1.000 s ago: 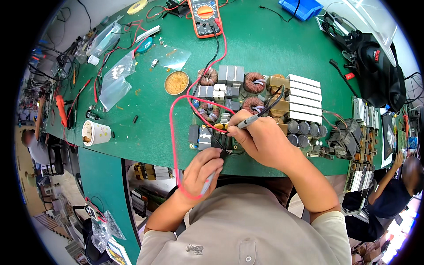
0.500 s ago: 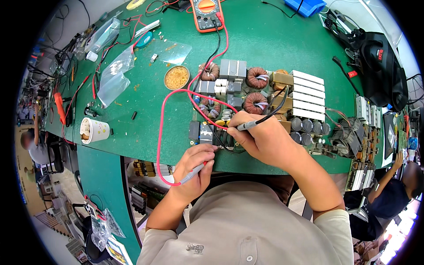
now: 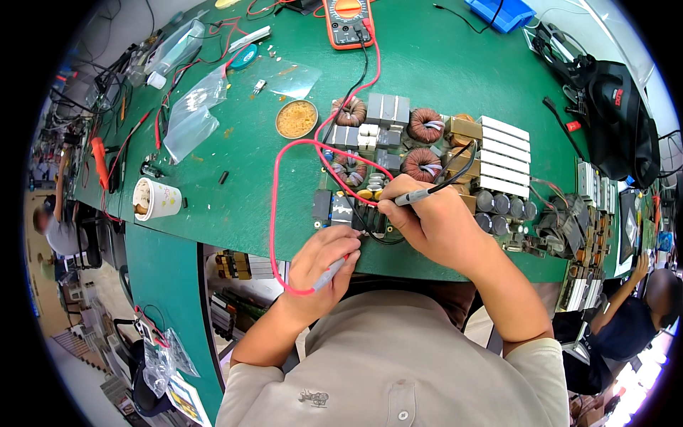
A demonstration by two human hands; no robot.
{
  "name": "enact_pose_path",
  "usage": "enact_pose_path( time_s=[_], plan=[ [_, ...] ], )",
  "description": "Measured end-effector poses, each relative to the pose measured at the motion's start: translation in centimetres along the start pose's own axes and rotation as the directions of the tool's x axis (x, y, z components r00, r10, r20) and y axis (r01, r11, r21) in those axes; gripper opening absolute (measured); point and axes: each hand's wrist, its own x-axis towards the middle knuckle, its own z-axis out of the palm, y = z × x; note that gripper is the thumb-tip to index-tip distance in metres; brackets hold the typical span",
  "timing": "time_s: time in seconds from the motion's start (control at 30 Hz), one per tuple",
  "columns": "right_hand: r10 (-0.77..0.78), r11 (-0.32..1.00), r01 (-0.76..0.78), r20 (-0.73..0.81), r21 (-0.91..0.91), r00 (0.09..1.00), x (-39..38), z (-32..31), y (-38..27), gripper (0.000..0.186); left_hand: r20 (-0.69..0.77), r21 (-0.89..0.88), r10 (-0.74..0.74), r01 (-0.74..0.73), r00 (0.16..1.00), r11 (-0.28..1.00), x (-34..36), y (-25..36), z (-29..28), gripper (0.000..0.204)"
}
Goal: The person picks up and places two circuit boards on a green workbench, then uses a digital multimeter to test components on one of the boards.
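Observation:
My left hand (image 3: 316, 267) grips the grey handle of a red-lead probe (image 3: 330, 272), its fingertips at the near edge of a large circuit board (image 3: 388, 139) with copper coils, capacitors and a white finned block (image 3: 504, 156). My right hand (image 3: 445, 231) is closed round a grey black-lead probe (image 3: 411, 196), over the board's front middle. Both probe tips are too hidden to make out. The leads loop across the board from an orange multimeter (image 3: 348, 21). A round tin of amber material (image 3: 296, 118) lies left of the board.
A paper cup (image 3: 158, 198) sits front left, near plastic bags (image 3: 188, 135), tools and wires. A blue bin (image 3: 495, 11), black bag (image 3: 615, 128) and more boards (image 3: 590, 235) are back and right. Other people (image 3: 644, 306) work at both sides.
My left hand has moved slightly up toward the board with its probe, and the red lead's loop has shifted. The whole view has shifted a little; both hands still grip their probes.

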Motion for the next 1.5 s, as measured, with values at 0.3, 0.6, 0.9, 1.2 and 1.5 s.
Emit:
enact_pose_path(
  time_s=[0.3, 0.6, 0.9, 1.2, 1.5],
  plan=[
    [0.037, 0.998, -0.03, -0.113, 0.061, 0.993, -0.7, -1.4, -0.7, 0.01, -0.101, -0.05, -0.082, 0.077, 0.991, 0.996, 0.2, -0.4, -0.1, 0.011],
    [-0.04, 0.998, 0.037, -0.047, -0.056, 0.998, -0.7, -1.3, -0.8, 0.012, -0.106, -0.061, -0.059, 0.053, 0.993, 0.997, 0.2, -0.4, 0.2, 0.012],
    [-0.043, 0.996, 0.04, -0.031, -0.076, 0.999, -0.5, -0.9, -0.9, 0.012, -0.099, -0.054, -0.055, 0.05, 0.994, 0.997, 0.1, -0.2, 0.6, 0.009],
    [-0.124, 0.988, 0.113, -0.111, -0.105, 0.986, -0.7, -0.9, 0.0, 0.011, -0.065, -0.039, -0.056, 0.053, 0.996, 0.998, 0.4, -0.2, 0.7, 0.015],
    [-0.006, 0.999, 0.011, -0.141, 0.038, 0.99, -1.0, -0.6, -0.1, 0.008, -0.049, -0.038, -0.052, 0.051, 0.997, 0.998, 0.3, 0.1, 0.6, 0.016]
  ],
)
